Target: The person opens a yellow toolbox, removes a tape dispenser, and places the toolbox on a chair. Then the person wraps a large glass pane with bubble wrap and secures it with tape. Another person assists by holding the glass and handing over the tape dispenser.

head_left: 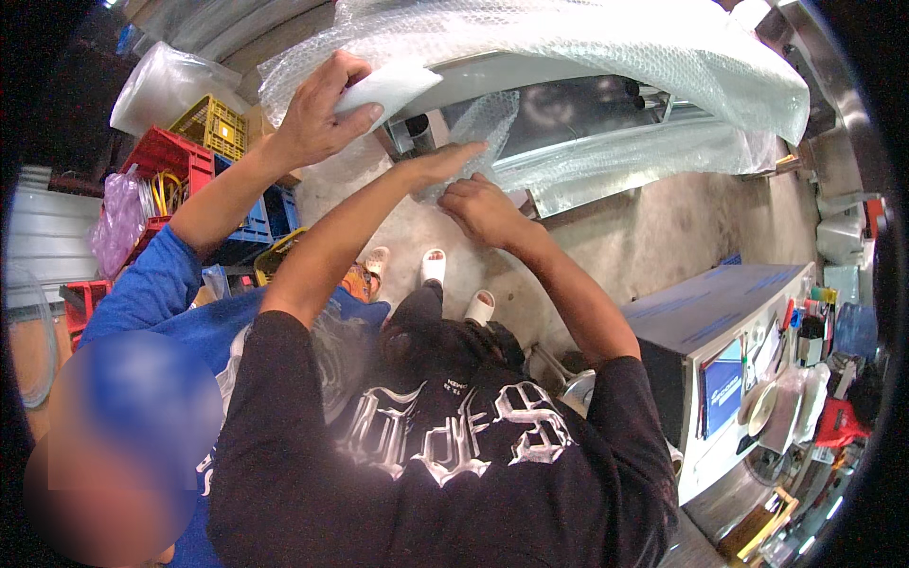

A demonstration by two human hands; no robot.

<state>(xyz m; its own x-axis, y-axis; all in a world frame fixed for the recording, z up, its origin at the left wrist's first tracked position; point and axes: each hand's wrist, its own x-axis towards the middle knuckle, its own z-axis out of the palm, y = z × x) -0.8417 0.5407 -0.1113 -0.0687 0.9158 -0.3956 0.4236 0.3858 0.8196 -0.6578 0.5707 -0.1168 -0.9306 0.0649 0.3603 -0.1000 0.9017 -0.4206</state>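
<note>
A long piece with a shiny metal face (559,114) lies across the top of the view, partly covered by clear bubble wrap (625,156). My left hand (445,164) is stretched out flat against a loose flap of the bubble wrap at the near left end. Just to its right, my right hand (485,210) has its fingers curled at the lower edge of that flap and appears to pinch it; the fingertips are partly hidden. At the left, a co-worker's hand (327,112) holds a white wrapping sheet (393,90) against the end of the piece.
The co-worker in a blue shirt (151,284) stands close at my left. Behind are red (180,142) and yellow crates (216,125) and a clear plastic roll (170,90). At my right stands a box-shaped cabinet (710,308) with small items on its side. Concrete floor (653,222) lies below.
</note>
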